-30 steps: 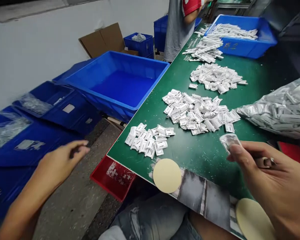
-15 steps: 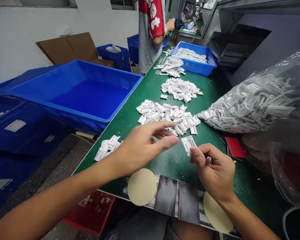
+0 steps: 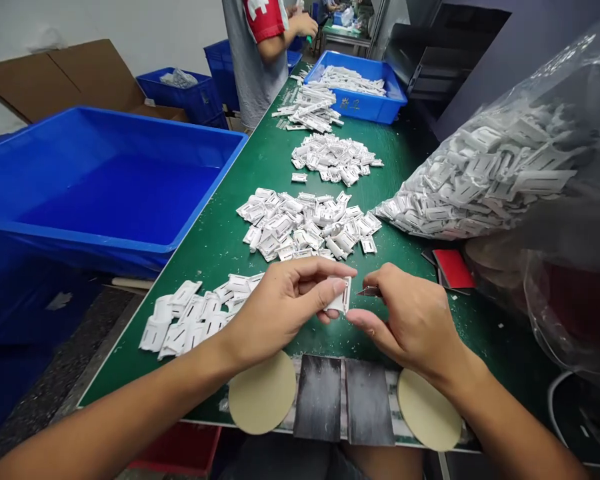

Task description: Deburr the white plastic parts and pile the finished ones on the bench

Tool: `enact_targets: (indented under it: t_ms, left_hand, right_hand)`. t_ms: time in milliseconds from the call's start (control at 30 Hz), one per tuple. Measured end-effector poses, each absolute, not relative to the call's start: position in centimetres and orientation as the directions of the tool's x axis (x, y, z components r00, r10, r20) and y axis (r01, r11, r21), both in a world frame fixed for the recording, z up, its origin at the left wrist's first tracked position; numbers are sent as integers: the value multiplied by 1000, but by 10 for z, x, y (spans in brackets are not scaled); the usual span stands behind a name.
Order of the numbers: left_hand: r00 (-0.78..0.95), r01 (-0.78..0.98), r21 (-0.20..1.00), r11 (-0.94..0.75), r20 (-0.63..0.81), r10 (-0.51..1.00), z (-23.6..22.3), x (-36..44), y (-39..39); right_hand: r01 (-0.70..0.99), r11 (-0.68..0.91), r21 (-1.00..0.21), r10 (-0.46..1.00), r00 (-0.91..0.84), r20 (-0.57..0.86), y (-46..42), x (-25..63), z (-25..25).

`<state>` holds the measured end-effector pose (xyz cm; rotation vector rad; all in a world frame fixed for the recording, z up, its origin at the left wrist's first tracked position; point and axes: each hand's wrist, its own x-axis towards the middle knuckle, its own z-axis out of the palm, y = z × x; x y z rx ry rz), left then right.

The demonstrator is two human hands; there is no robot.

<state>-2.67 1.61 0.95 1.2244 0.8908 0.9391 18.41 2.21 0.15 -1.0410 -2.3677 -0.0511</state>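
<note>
Currently, the left hand (image 3: 285, 310) pinches a white plastic clip (image 3: 340, 295); the right hand (image 3: 413, 320) curls closed round a small steel blade (image 3: 368, 291). Risk: one slip of the blade could cut the left hand.

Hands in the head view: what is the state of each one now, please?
Left hand: closed, holding a white plastic rectangular part.
Right hand: closed, holding a small metal blade.

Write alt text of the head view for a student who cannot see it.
The left hand holds a white plastic part while the right hand holds a small metal tool beside it, above a green workbench. Piles of white parts cover the bench beside a clear bag of more.
</note>
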Motion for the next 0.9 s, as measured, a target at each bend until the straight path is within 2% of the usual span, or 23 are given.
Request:
enact_targets:
  t_ms: [167, 267, 900]
  left_hand:
    - [377, -103, 986, 133, -85, 922, 10, -25, 14]
    - [381, -118, 982, 148, -93, 920, 12, -25, 13]
    - [364, -200, 957, 211, -127, 923, 14, -22, 8]
  right_hand:
    - [698, 716, 6, 606, -627, 490, 20, 186, 1]
    - [703, 708, 73, 584, -640, 499, 19, 184, 2]
    - [781, 603, 161, 600, -577, 554, 17, 177, -2]
